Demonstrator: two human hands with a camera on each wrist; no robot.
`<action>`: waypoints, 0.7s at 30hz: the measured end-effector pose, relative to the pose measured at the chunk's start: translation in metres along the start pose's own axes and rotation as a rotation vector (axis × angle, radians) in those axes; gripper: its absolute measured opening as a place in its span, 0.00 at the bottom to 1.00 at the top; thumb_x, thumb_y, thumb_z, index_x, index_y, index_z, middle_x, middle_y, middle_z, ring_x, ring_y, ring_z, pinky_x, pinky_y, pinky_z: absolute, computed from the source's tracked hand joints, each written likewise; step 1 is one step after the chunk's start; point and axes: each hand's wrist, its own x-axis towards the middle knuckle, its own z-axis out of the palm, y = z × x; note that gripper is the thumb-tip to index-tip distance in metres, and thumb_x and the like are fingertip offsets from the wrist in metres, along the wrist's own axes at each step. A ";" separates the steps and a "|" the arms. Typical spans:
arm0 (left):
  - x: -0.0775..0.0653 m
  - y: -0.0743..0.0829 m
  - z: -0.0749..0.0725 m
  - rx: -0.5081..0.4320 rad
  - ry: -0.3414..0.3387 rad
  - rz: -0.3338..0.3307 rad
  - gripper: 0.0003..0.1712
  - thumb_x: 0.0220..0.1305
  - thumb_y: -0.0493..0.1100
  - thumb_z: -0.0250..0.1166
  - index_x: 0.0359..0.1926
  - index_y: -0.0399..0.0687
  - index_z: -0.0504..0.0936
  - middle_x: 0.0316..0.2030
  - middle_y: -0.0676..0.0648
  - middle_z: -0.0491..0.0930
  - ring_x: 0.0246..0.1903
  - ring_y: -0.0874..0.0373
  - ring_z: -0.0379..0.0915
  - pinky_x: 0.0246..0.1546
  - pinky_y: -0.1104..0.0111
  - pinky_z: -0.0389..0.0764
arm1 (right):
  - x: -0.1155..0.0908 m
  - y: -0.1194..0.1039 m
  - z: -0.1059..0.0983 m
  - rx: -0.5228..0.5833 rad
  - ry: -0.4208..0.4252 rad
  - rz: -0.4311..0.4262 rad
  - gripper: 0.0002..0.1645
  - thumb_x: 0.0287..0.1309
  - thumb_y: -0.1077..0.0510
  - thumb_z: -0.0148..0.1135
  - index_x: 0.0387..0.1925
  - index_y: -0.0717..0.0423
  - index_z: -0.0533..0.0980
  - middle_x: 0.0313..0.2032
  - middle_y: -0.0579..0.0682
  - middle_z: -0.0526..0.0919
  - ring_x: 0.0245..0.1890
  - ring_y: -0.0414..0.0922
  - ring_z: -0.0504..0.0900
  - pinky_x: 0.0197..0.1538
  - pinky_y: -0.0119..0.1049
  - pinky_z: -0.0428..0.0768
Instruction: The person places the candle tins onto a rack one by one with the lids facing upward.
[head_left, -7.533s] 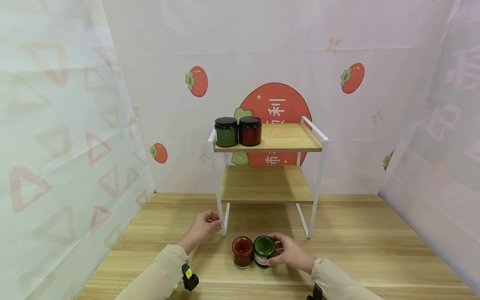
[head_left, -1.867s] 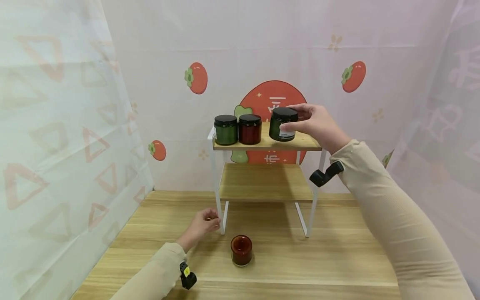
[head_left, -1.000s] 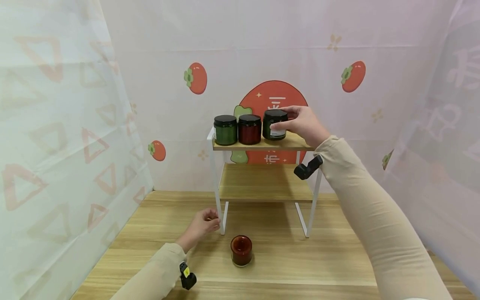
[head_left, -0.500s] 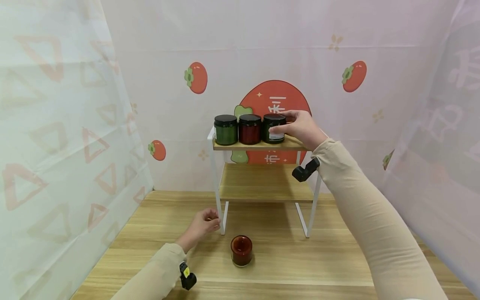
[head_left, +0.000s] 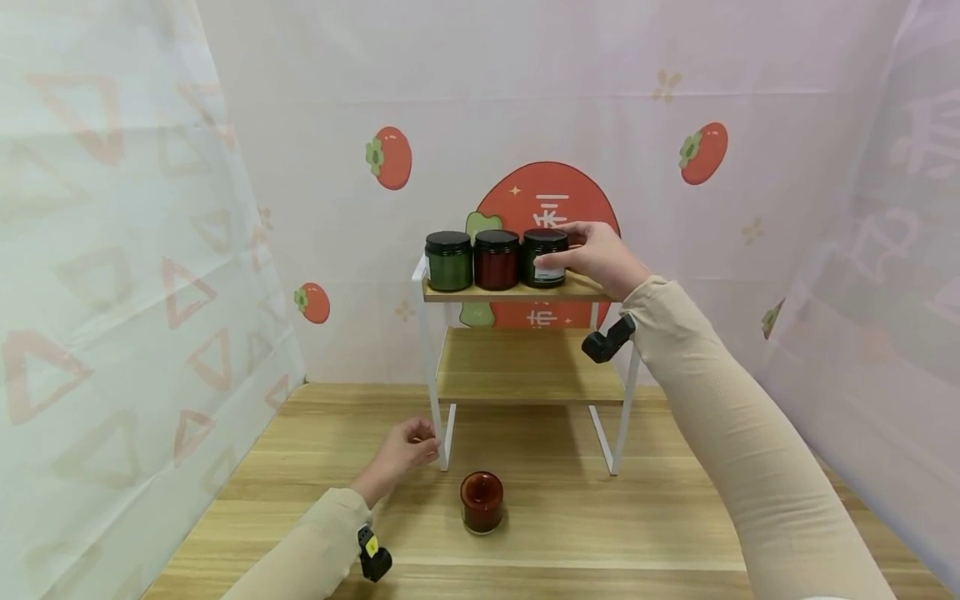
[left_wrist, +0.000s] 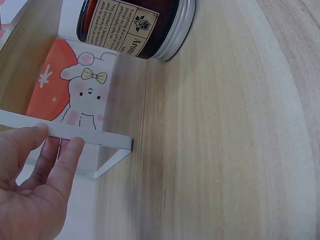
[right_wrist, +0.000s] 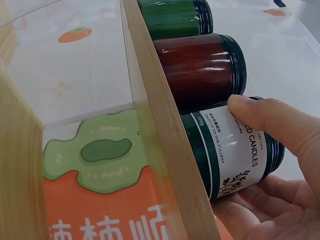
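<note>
On the top shelf of a white-framed wooden rack (head_left: 577, 289) stand three black-lidded jars in a row: a green one (head_left: 448, 261) (right_wrist: 175, 17), a red one (head_left: 496, 259) (right_wrist: 200, 67) and a dark green labelled jar (head_left: 543, 257) (right_wrist: 230, 147). My right hand (head_left: 596, 257) (right_wrist: 280, 165) grips that labelled jar, thumb on its label. My left hand (head_left: 405, 450) (left_wrist: 35, 185) holds the rack's front left leg (left_wrist: 75, 135) near the tabletop. A red jar (head_left: 482, 502) (left_wrist: 135, 25) stands on the table in front of the rack.
The rack's lower shelf (head_left: 528, 367) holds nothing. The wooden table (head_left: 675, 508) is enclosed by printed cloth walls (head_left: 112, 250) on the left, back and right. The right part of the top shelf is bare beyond my hand.
My right hand carried the dark green jar up from the table onto the top shelf, then slid it left against the red jar. The left hand stayed on the leg.
</note>
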 end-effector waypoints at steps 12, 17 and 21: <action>0.002 -0.001 -0.002 -0.010 -0.004 0.000 0.08 0.65 0.28 0.59 0.43 0.26 0.71 0.35 0.44 0.75 0.38 0.55 0.76 0.45 0.67 0.86 | 0.004 -0.001 0.001 -0.035 -0.022 -0.023 0.44 0.56 0.54 0.69 0.71 0.56 0.60 0.64 0.56 0.68 0.59 0.50 0.69 0.58 0.42 0.74; 0.001 0.000 -0.003 -0.003 -0.005 -0.007 0.09 0.65 0.29 0.59 0.43 0.26 0.72 0.35 0.43 0.75 0.37 0.56 0.76 0.45 0.67 0.86 | 0.004 0.000 0.000 -0.013 -0.034 -0.041 0.43 0.57 0.54 0.68 0.70 0.54 0.61 0.64 0.56 0.69 0.61 0.49 0.68 0.61 0.43 0.73; 0.001 0.000 -0.003 -0.003 0.000 -0.006 0.09 0.65 0.29 0.60 0.43 0.26 0.72 0.35 0.43 0.75 0.37 0.55 0.76 0.44 0.67 0.86 | 0.004 0.000 -0.001 0.017 -0.031 -0.052 0.42 0.57 0.53 0.68 0.70 0.54 0.61 0.66 0.56 0.67 0.64 0.50 0.67 0.65 0.46 0.72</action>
